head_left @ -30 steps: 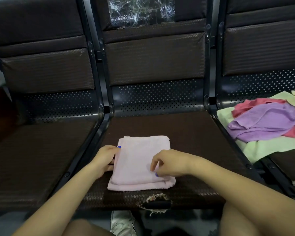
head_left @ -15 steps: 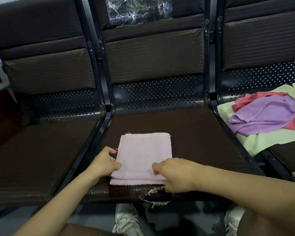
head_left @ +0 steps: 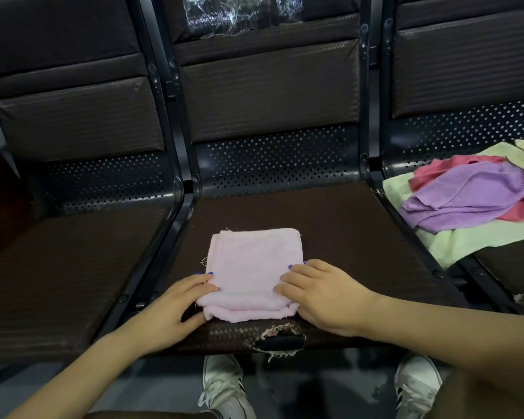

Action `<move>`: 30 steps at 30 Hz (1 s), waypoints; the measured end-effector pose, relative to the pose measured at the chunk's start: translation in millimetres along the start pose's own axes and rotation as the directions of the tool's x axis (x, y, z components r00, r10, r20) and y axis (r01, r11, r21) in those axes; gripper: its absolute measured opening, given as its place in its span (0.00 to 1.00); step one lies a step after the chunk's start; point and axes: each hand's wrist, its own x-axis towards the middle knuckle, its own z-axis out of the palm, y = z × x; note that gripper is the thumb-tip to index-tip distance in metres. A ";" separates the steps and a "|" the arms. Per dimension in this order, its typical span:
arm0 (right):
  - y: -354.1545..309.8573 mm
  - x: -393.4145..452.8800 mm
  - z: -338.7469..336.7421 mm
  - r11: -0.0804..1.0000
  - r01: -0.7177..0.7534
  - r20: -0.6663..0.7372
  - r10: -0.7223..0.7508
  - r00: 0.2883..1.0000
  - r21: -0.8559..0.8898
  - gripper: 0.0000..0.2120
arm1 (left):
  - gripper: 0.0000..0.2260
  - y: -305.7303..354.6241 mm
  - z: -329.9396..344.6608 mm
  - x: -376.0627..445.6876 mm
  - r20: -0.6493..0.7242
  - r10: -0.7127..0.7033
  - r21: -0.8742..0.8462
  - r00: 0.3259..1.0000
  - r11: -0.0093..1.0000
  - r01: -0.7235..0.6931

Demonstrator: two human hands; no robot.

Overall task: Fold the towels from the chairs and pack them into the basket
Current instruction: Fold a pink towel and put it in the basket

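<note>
Count: three dark brown woven-vinyl chair seats in a row, one folded pale pink towel (head_left: 254, 273), one loose pile of towels at right, two hands, two white sneakers at the bottom

Folded pale pink towel sits on the middle chair seat (head_left: 330, 231), lower centre of frame, near the seat's front edge. Far edge and right edge look square; near edge shows stacked layers, slightly uneven at the lower left corner

Left hand (head_left: 176, 309) lies at the towel's lower left corner, fingers fairly straight and resting on the top layer, thumb down at the front edge below it. Right hand (head_left: 321, 294) lies flat on the lower right corner, fingers spread a little, pressing on the cloth. Neither visibly grips it

Front edge of the middle seat has a torn patch (head_left: 280, 340) with frayed threads, just below the towel and beside the right hand

Pile at right edge of frame on the right chair seat (head_left: 515, 267): one purple towel (head_left: 466, 198) on top, red towel (head_left: 445, 170) under it, pale yellow-green towel (head_left: 472, 240) beneath, overhanging the seat's left rail. Exact count of the pile unclear, it runs out of frame

Open room: left chair seat (head_left: 67, 267) bare in view; back half of the middle seat bare behind the towel. Crinkled clear plastic (head_left: 239, 13) on the middle backrest, top centre

Basket not in view
</note>
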 end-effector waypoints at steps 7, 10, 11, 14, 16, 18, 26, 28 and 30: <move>-6.1 18.2 -19.1 0.717 -0.348 0.113 0.355 0.928 0.604 0.04 | 0.23 8.4 18.3 7.5 -0.169 0.014 -0.113 0.985 0.993 -0.033; 2.1 22.2 -21.1 0.530 -0.445 0.210 0.445 0.871 0.722 0.07 | 0.21 20.2 21.8 16.7 -0.277 -0.090 -0.232 0.957 0.972 0.024; 3.3 23.5 -22.1 0.474 -0.464 0.224 0.479 0.849 0.748 0.09 | 0.17 24.7 21.5 20.0 -0.307 -0.151 -0.302 0.940 0.952 0.055; 6.3 28.0 -25.1 0.326 -0.464 0.235 0.548 0.803 0.824 0.16 | 0.14 38.6 16.8 32.4 -0.390 -0.274 -0.456 0.879 0.887 0.074; 11.7 30.2 -30.0 0.277 -0.453 0.241 0.560 0.792 0.847 0.15 | 0.13 47.2 12.8 37.7 -0.421 -0.307 -0.529 0.854 0.847 0.044; 17.0 31.6 -33.0 0.205 -0.458 0.275 0.570 0.774 0.865 0.11 | 0.11 51.4 10.6 41.2 -0.405 -0.342 -0.594 0.848 0.803 0.041; 21.5 52.0 -17.1 0.192 -0.601 0.355 0.656 0.667 0.776 0.10 | 0.07 49.8 15.5 58.7 -0.337 -0.530 -0.666 0.778 0.718 0.201; 22.1 63.4 -16.3 0.190 -0.639 0.355 0.699 0.621 0.745 0.10 | 0.09 50.2 11.9 67.8 -0.323 -0.561 -0.651 0.762 0.716 0.252; 21.5 72.8 -12.2 0.261 -0.696 0.326 0.739 0.589 0.669 0.11 | 0.15 46.8 9.2 79.1 -0.281 -0.617 -0.634 0.735 0.694 0.340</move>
